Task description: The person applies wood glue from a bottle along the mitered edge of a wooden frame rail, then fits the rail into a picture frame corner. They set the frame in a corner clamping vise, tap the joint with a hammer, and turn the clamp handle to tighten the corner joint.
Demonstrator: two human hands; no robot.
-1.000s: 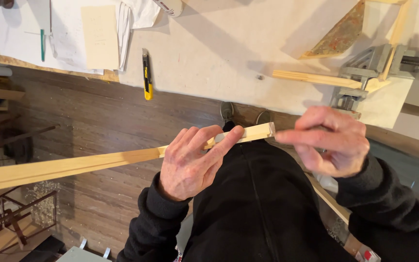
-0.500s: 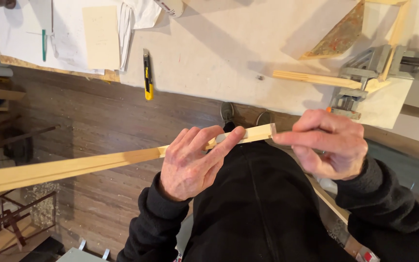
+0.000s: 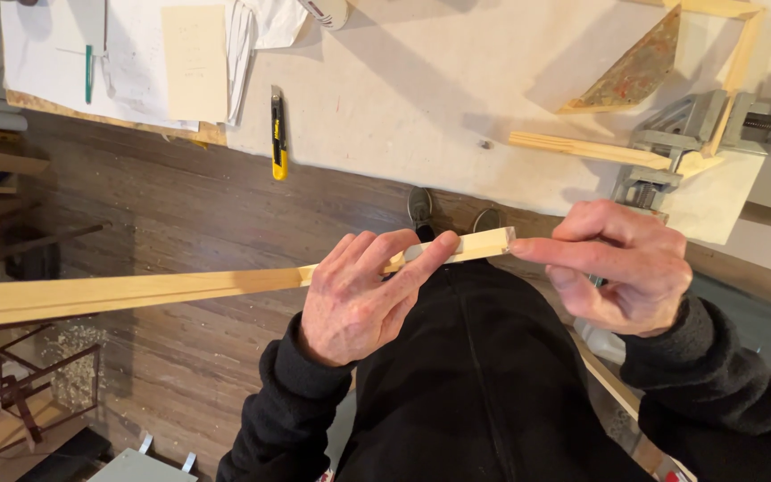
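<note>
Above the dark floor, our left hand (image 3: 363,295) grips the long wood strip (image 3: 136,293) as before. Our right hand (image 3: 622,263), half curled, forefinger now extended, touches its cut end; we appear to be checking it.

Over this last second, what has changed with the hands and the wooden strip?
Hardly anything: the right hand edged slightly left, its forefinger tip at the end of the long pale wooden strip. The left hand keeps its grip on the strip; the yellow-and-black utility knife lies unmoved.

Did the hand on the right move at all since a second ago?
Yes, a little. The right hand slid left toward the end of the wooden strip, judged against the metal clamp on the table; its fingertip now touches that end.
</note>
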